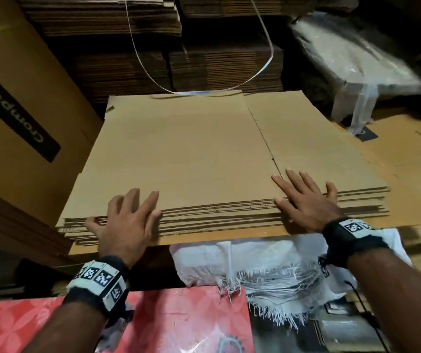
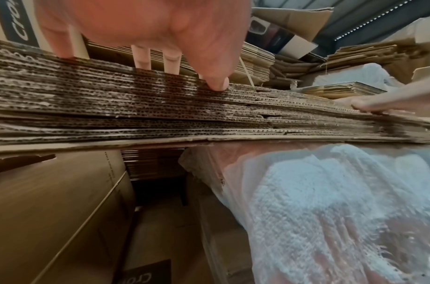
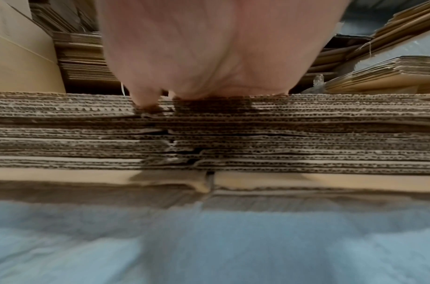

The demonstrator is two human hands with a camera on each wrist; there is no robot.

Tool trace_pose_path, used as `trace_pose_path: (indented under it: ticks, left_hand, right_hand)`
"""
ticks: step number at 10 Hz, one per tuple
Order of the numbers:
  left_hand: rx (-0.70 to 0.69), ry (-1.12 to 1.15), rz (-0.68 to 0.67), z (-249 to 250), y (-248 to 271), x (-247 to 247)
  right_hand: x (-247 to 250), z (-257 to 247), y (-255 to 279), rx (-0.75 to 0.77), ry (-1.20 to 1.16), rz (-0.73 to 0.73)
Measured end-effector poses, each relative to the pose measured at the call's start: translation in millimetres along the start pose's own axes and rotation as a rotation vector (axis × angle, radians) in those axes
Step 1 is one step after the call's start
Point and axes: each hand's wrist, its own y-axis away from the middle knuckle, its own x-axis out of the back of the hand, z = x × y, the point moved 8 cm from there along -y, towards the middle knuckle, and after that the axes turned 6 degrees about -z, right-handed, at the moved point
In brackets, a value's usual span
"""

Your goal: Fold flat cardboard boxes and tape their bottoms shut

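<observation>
A stack of flat cardboard boxes [image 1: 191, 154] lies in front of me, brown, with its corrugated near edge facing me [image 2: 112, 107] [image 3: 282, 134]. My left hand [image 1: 140, 212] sits at the left part of that near edge, fingers spread over the top sheet. Its thumb [image 2: 217, 82] presses against the layers just below the top. My right hand [image 1: 298, 197] lies flat on the top sheet at the right part of the edge, next to a slot between flaps, thumb against the edge [image 3: 146, 101]. Neither hand has a sheet lifted. No tape is visible.
A tall printed carton [image 1: 13, 103] stands at the left. Piles of flat cardboard [image 1: 153, 47] with a loose white strap [image 1: 255, 72] rise behind. A plastic-wrapped bundle [image 1: 352, 59] is back right. A frayed white woven sack [image 1: 255, 256] and a red patterned sheet [image 1: 153, 322] lie near me.
</observation>
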Motion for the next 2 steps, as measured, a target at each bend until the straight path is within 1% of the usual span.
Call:
trace_pose_path:
  ticks: [1,2]
  left_hand:
    - [-0.002,0.046,-0.081,-5,-3,1]
    - [-0.063,0.076,-0.052,0,12,10]
  right_hand:
    - [0,-7,6,-0.104,-0.015,0.002]
    - [10,-39,27,-0.113,-0.06,0.084]
